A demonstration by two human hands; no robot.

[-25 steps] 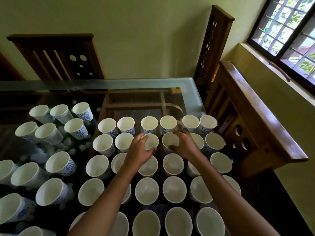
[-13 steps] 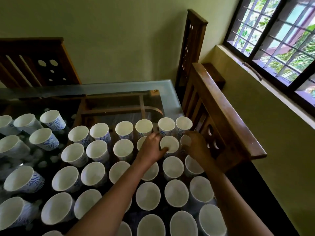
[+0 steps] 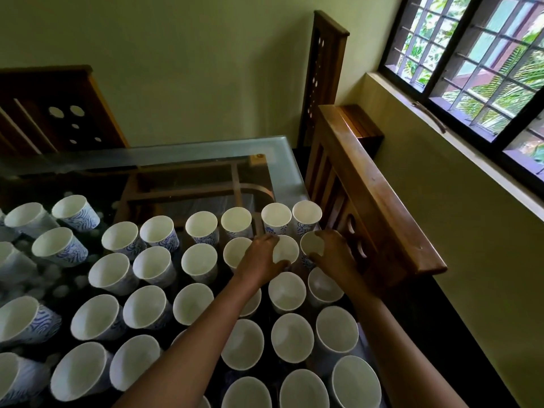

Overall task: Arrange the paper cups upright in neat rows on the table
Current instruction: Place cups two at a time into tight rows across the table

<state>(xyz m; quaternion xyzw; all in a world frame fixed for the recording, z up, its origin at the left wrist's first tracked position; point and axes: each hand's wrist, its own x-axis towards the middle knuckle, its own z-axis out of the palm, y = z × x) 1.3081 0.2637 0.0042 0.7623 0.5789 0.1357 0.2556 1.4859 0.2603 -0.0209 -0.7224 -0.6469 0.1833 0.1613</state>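
Observation:
Several white paper cups with blue patterns stand upright in rows on the glass table (image 3: 206, 151). My left hand (image 3: 262, 260) curls round the rim of one cup (image 3: 287, 250) in the second row from the far end. My right hand (image 3: 335, 254) grips the neighbouring cup (image 3: 310, 244) at the right end of that row, close to the table's edge. Beyond them stand the two rightmost cups of the far row, one cup (image 3: 275, 216) beside another cup (image 3: 306, 213). Cups at the left (image 3: 67, 245) sit in looser order.
A wooden chair back (image 3: 374, 184) runs along the table's right edge, right beside my right hand. Another chair (image 3: 53, 113) stands behind the far edge and a tall one (image 3: 323, 69) at the far corner. Bare glass lies beyond the far row. A window (image 3: 471, 54) is upper right.
Both hands have moved rightward along the second row, from the middle cups to the two at the right end. The view has swung right with them.

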